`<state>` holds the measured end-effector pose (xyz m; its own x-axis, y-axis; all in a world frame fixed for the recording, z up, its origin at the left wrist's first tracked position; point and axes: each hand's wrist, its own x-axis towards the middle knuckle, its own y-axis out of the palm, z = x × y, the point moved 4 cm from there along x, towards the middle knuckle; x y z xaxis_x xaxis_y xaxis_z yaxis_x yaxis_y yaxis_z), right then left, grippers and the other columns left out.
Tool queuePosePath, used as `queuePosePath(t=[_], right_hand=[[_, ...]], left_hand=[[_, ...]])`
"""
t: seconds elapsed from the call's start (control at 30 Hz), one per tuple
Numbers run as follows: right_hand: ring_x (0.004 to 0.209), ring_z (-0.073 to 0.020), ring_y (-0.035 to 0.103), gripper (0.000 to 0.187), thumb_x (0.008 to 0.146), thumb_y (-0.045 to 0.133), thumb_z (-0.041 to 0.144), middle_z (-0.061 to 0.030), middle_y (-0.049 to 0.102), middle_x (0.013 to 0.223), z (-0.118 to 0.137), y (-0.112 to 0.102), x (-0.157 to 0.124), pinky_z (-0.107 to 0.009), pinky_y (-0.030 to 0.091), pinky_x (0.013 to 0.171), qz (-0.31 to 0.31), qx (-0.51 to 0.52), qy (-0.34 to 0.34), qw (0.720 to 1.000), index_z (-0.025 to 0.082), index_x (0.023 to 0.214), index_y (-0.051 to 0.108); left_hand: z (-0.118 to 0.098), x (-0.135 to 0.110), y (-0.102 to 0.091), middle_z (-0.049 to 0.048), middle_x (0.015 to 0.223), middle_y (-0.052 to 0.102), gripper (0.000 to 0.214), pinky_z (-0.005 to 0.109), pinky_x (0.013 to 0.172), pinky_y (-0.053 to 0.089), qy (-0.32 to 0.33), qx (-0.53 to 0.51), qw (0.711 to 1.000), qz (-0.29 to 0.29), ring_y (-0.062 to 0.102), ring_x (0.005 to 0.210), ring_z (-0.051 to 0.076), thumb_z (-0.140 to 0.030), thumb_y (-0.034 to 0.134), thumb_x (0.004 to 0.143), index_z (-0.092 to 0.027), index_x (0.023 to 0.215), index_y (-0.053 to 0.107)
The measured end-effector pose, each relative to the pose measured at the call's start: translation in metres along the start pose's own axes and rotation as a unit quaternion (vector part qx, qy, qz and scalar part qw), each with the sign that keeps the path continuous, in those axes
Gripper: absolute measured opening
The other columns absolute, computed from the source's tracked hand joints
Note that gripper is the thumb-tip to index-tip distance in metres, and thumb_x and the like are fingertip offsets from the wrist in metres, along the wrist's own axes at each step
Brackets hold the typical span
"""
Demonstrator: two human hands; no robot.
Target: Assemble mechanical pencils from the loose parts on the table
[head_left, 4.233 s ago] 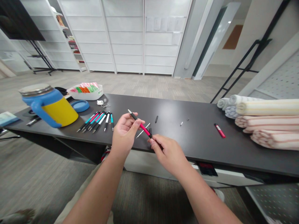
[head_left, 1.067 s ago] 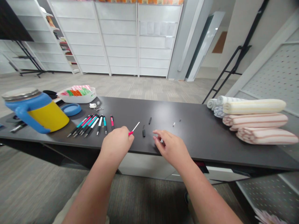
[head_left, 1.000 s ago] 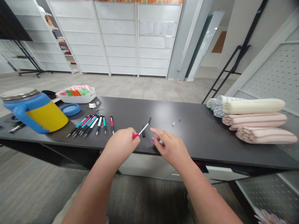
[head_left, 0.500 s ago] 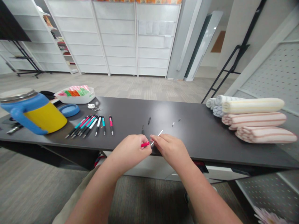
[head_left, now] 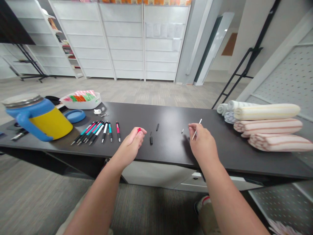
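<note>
My left hand (head_left: 131, 144) is closed over the near edge of the black table (head_left: 171, 143), pinching a small red pen part (head_left: 139, 130). My right hand (head_left: 202, 143) is farther right, fingers closed on a thin white refill (head_left: 197, 129) that sticks up from them. Between the hands lie two small black pen pieces (head_left: 151, 140) (head_left: 157, 127). A tiny pale part (head_left: 182, 131) lies just left of my right hand. A row of several pens (head_left: 97, 128) lies to the left of my left hand.
A yellow jug with blue handle and metal lid (head_left: 39, 117) lies at the left end, beside a blue lid (head_left: 74, 115) and a white tray of coloured items (head_left: 80, 99). Rolled towels (head_left: 266, 125) are stacked at the right end.
The red part and white refill were one piece in my left hand; my right hand pulled the refill off and moved right with it. Earlier an assembled pen was laid in the row.
</note>
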<state>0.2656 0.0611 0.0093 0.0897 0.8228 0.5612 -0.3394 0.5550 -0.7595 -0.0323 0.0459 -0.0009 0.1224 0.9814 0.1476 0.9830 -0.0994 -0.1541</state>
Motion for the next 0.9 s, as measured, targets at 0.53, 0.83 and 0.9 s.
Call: queuePosePath(t=[0.53, 0.83, 0.9], right_hand=[[0.071, -0.0216, 0.068, 0.007, 0.088, 0.068, 0.024, -0.0015, 0.076, 0.085, -0.002, 0.015, 0.011, -0.031, 0.042, 0.066, 0.087, 0.063, 0.009, 0.994, 0.027, 0.090, 0.062], [0.068, -0.0232, 0.070, 0.017, 0.088, 0.071, 0.038, -0.0049, 0.077, 0.082, 0.008, 0.012, 0.002, -0.034, 0.047, 0.065, 0.085, 0.142, -0.014, 0.986, 0.026, 0.083, 0.061], [0.073, -0.0238, 0.073, 0.028, 0.087, 0.075, 0.045, -0.0058, 0.079, 0.086, 0.021, 0.010, -0.006, -0.034, 0.051, 0.068, 0.092, 0.247, 0.008, 0.965, 0.025, 0.080, 0.057]], left_hand=[[-0.005, 0.001, 0.006, 0.0082, 0.099, 0.069, 0.040, 0.034, 0.092, 0.051, 0.037, -0.051, 0.997, 0.045, 0.064, 0.094, 0.020, -0.048, 0.049, 0.106, -0.016, 0.123, 0.065], [-0.013, -0.006, 0.007, 0.0013, 0.087, 0.064, 0.037, 0.032, 0.083, 0.050, 0.065, 0.156, 0.986, 0.008, 0.061, 0.080, 0.017, -0.045, 0.039, 0.109, -0.021, 0.122, 0.064], [-0.016, -0.011, 0.013, 0.0000, 0.084, 0.063, 0.031, 0.030, 0.080, 0.048, 0.094, 0.230, 0.969, 0.005, 0.058, 0.077, 0.016, -0.043, 0.047, 0.107, -0.022, 0.120, 0.067]])
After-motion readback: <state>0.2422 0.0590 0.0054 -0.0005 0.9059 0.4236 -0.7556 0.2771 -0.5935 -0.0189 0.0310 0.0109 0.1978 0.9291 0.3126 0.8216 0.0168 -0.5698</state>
